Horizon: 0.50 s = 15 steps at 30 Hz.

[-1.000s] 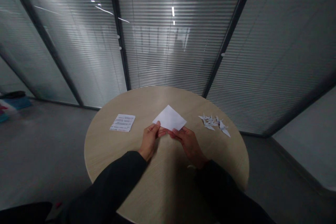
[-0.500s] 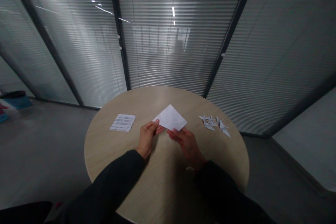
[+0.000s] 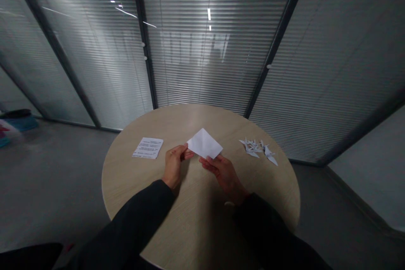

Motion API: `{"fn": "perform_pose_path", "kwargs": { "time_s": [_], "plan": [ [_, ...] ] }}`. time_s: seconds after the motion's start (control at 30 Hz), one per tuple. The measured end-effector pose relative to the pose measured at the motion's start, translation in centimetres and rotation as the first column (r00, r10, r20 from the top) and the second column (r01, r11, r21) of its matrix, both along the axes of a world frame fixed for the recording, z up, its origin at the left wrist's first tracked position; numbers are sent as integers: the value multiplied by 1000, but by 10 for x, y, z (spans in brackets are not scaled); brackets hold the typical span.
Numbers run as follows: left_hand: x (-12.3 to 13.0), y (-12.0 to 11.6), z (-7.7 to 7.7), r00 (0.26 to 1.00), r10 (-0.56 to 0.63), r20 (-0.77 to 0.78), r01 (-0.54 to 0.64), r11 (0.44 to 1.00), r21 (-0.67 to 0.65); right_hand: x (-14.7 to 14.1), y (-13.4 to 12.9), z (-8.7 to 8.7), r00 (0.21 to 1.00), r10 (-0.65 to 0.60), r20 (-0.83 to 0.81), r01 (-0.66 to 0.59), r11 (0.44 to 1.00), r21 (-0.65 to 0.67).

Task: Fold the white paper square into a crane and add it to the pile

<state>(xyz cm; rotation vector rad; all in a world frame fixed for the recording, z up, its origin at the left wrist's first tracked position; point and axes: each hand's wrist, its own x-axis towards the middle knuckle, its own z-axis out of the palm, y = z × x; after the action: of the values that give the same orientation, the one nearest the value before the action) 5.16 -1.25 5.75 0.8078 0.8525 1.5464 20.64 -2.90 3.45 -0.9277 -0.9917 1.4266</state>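
A white sheet of paper (image 3: 205, 143), shaped like a diamond with one corner pointing away from me, is held above the table. My left hand (image 3: 175, 162) pinches its left corner between thumb and fingers. At the near right edge, my right hand (image 3: 223, 173) grips it, with the thumb on top and the fingers beneath. The fingertips under the paper are partly hidden.
The round wooden table (image 3: 196, 114) holds a stack of printed paper squares (image 3: 148, 148) on the left. Several folded paper cranes (image 3: 253, 147) lie in a cluster on the right. Glass panels with blinds (image 3: 202, 80) stand behind the table.
The paper has tilted slightly and its far corner has shifted a little left and toward me. My left hand has moved slightly left; both hands keep their hold.
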Motion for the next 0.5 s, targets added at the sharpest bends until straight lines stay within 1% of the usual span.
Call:
{"fn": "perform_pose_path", "kwargs": {
  "time_s": [0.1,0.2,0.27,0.4,0.5],
  "plan": [
    [-4,2,1,997,63,-37,-62,998,19,-2,-2,-1,998,58,-37,-60,998,-37],
    [-4,3,1,988,132,-80,-128,990,53,-4,-2,-2,993,110,-37,-112,992,-56],
    [-2,3,0,990,111,-91,-105,992,73,-5,-2,-3,994,102,-32,-103,993,-51],
    [7,1,-2,998,-11,-55,16,996,86,-8,-3,-4,998,29,-57,-30,999,-21],
    [10,0,-5,999,-5,-42,8,996,89,-10,-4,-5,997,72,-40,-73,997,0]
  ]
}}
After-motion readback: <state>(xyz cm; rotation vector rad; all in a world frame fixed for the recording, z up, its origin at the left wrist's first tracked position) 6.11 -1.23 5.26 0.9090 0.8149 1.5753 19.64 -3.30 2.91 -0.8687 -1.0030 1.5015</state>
